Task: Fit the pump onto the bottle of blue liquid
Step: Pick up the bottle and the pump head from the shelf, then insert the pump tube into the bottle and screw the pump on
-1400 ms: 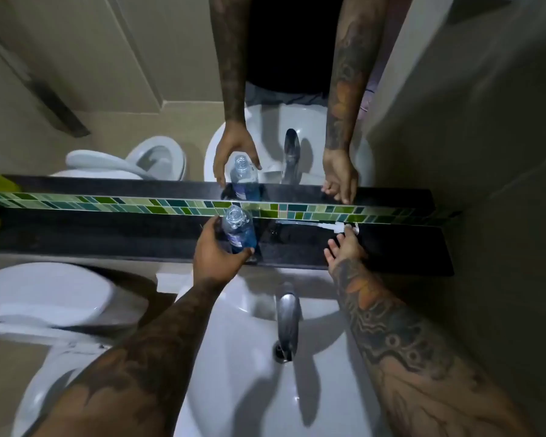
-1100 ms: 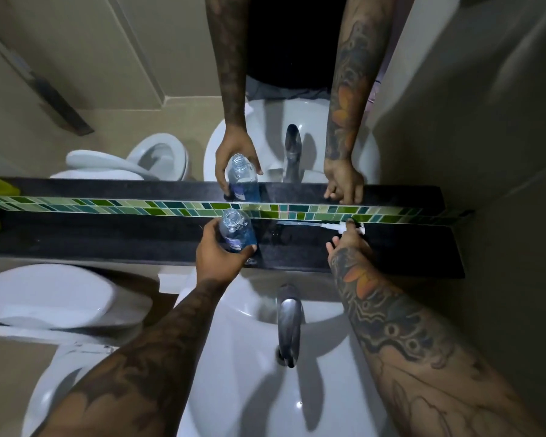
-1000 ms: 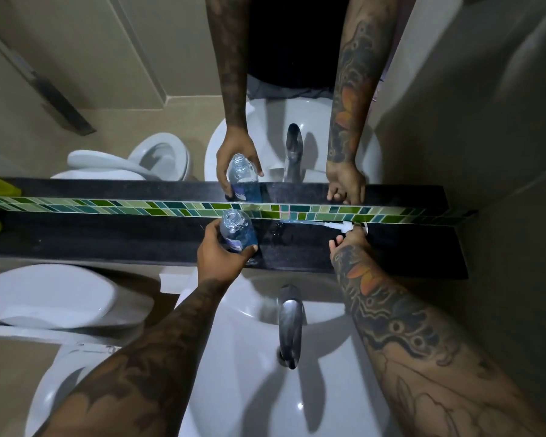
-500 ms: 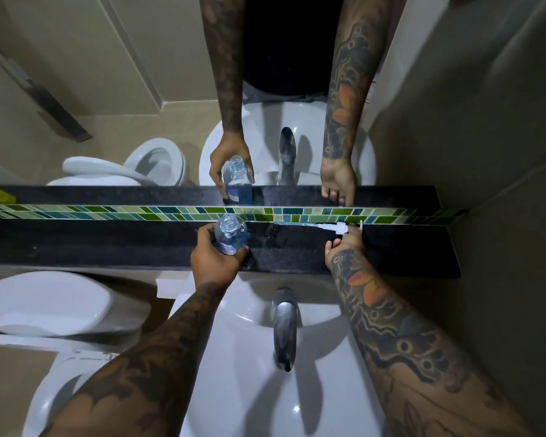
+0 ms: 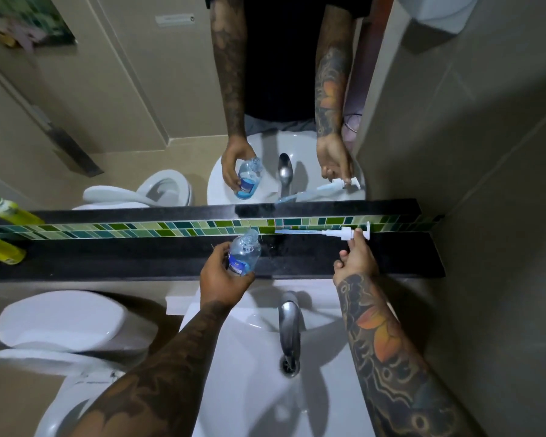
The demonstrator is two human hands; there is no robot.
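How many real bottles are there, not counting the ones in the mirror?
2. A clear plastic bottle of blue liquid is held in the left hand above the black ledge. A yellow-green bottle lies at the ledge's far left end. Others may sit out of frame.

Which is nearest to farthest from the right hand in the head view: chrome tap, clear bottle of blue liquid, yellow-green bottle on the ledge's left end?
1. Chrome tap: just left of the right hand, lower, over the basin.
2. Clear bottle of blue liquid: further left, held in the left hand.
3. Yellow-green bottle: far left end of the black ledge.
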